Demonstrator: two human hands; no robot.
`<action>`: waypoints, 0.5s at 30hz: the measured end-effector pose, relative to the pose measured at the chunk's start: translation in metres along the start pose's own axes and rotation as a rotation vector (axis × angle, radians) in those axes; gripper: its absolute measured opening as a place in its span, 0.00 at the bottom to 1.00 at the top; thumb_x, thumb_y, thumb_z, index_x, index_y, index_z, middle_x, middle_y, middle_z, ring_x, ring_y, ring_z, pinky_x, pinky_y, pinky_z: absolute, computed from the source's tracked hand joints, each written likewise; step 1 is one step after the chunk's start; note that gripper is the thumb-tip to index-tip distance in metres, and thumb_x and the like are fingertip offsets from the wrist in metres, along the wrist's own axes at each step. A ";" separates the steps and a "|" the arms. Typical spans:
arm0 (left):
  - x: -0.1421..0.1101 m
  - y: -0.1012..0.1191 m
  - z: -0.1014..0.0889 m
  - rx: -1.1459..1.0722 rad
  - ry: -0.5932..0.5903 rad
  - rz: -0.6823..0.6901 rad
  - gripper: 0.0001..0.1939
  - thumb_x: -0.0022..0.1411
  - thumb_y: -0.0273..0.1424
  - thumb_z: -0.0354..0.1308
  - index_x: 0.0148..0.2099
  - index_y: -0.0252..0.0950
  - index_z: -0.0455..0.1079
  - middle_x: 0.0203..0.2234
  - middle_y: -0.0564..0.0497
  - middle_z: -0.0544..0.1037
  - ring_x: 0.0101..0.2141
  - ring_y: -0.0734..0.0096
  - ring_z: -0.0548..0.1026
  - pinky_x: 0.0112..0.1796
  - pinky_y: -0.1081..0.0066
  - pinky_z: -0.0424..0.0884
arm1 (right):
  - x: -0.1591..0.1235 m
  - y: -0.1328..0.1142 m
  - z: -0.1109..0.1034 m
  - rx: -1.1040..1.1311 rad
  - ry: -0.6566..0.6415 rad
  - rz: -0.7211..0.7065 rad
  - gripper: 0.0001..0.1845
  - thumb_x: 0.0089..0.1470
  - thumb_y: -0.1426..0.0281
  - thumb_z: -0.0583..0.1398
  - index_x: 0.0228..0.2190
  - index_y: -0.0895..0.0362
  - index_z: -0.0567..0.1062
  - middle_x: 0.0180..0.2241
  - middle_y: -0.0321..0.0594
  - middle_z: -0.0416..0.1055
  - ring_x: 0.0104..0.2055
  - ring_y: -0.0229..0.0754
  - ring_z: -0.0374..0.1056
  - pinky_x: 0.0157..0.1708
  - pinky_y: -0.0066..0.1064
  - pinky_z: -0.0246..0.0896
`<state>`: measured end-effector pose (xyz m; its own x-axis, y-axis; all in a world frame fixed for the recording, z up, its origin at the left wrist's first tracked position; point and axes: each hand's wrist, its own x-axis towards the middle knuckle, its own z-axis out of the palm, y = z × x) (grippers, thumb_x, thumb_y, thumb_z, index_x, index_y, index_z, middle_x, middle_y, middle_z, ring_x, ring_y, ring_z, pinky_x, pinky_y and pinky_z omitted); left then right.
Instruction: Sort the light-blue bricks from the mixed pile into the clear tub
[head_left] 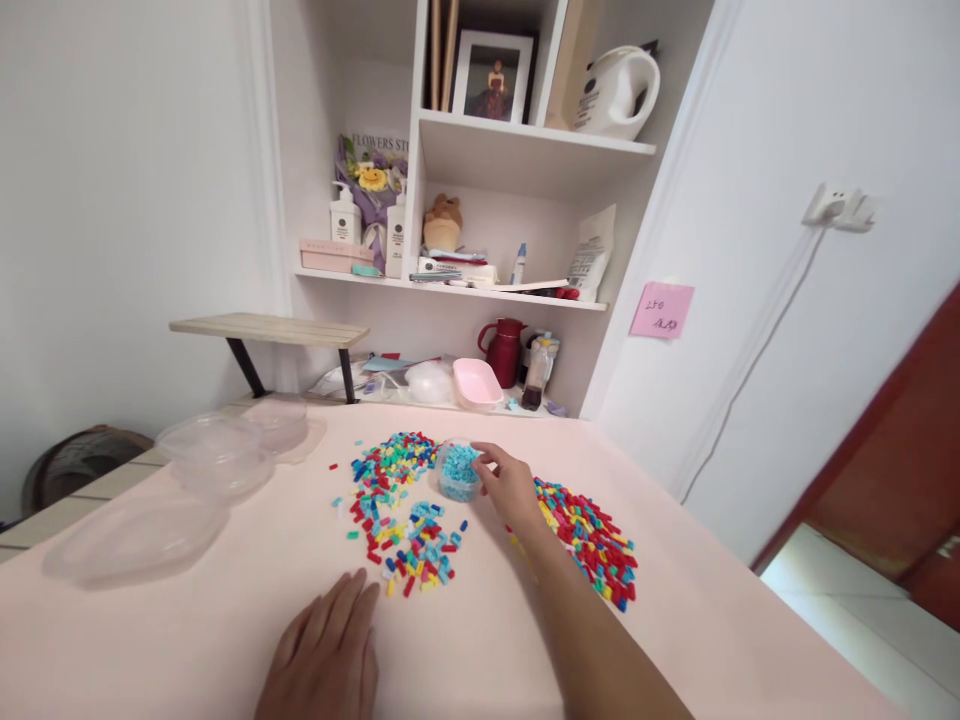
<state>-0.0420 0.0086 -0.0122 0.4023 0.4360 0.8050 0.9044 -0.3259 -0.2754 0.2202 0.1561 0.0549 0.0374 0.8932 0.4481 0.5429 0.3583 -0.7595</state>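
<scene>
My right hand (504,480) reaches to the right side of a small clear plastic tub (448,492). Its fingers are curled at the tub's rim, and the fingertips are partly hidden. Light-blue toy bricks (460,463) fill the tub. My left hand (326,640) lies flat on the pale pink tabletop (465,660), fingers extended, holding nothing. Mixed coloured bricks (397,455) spread left of the tub, and a looser group (424,545) lies in front of it. Beyond my right forearm is another heap, mostly red and yellow bricks (600,530), partly covered by the arm.
Several clear plastic containers (217,450) and a clear lid-like piece (142,535) lie at the left. A small wooden riser (270,328) stands behind them. At the back are a pink dish (477,384), a red jug (504,352) and a bottle (536,375), below white shelves (517,293).
</scene>
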 end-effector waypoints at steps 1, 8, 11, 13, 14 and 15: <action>-0.001 0.000 0.000 -0.002 -0.004 -0.010 0.20 0.59 0.27 0.48 0.53 0.38 0.69 0.46 0.48 0.81 0.47 0.67 0.76 0.49 0.66 0.63 | 0.000 0.000 -0.001 0.020 0.003 -0.015 0.19 0.56 0.63 0.56 0.49 0.52 0.75 0.38 0.37 0.77 0.22 0.36 0.70 0.31 0.30 0.65; -0.001 0.002 0.000 0.000 -0.025 -0.015 0.20 0.60 0.27 0.49 0.54 0.39 0.68 0.47 0.50 0.81 0.47 0.68 0.76 0.50 0.66 0.63 | -0.012 -0.008 -0.009 0.114 -0.086 -0.019 0.19 0.58 0.59 0.55 0.41 0.57 0.79 0.21 0.33 0.67 0.20 0.37 0.62 0.23 0.27 0.57; -0.001 0.002 0.000 0.005 -0.022 -0.010 0.20 0.60 0.27 0.49 0.54 0.38 0.68 0.47 0.49 0.81 0.47 0.67 0.77 0.49 0.65 0.62 | -0.019 -0.013 -0.006 0.096 -0.277 -0.088 0.15 0.57 0.62 0.57 0.37 0.56 0.81 0.19 0.31 0.64 0.22 0.36 0.60 0.24 0.26 0.55; -0.002 0.002 0.001 0.000 -0.022 -0.013 0.20 0.60 0.28 0.49 0.54 0.38 0.68 0.47 0.49 0.81 0.48 0.67 0.76 0.49 0.65 0.62 | -0.023 -0.016 -0.005 0.048 -0.415 -0.110 0.13 0.56 0.65 0.58 0.35 0.56 0.82 0.20 0.32 0.66 0.23 0.35 0.60 0.25 0.25 0.54; -0.002 0.001 0.001 -0.003 -0.022 -0.014 0.20 0.60 0.28 0.49 0.54 0.38 0.68 0.48 0.49 0.80 0.48 0.67 0.76 0.50 0.66 0.62 | -0.025 -0.017 -0.005 0.018 -0.492 -0.110 0.12 0.55 0.66 0.59 0.35 0.56 0.82 0.20 0.32 0.67 0.23 0.35 0.60 0.25 0.25 0.53; -0.003 0.001 0.001 -0.004 -0.023 -0.015 0.20 0.60 0.28 0.49 0.54 0.39 0.68 0.48 0.49 0.80 0.48 0.67 0.76 0.50 0.66 0.62 | -0.027 -0.017 -0.006 -0.011 -0.569 -0.109 0.11 0.54 0.68 0.60 0.35 0.56 0.82 0.20 0.31 0.67 0.24 0.35 0.60 0.25 0.25 0.53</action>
<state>-0.0416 0.0083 -0.0153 0.3923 0.4599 0.7966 0.9096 -0.3228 -0.2616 0.2147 0.1240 0.0585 -0.4746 0.8579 0.1969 0.5270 0.4561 -0.7171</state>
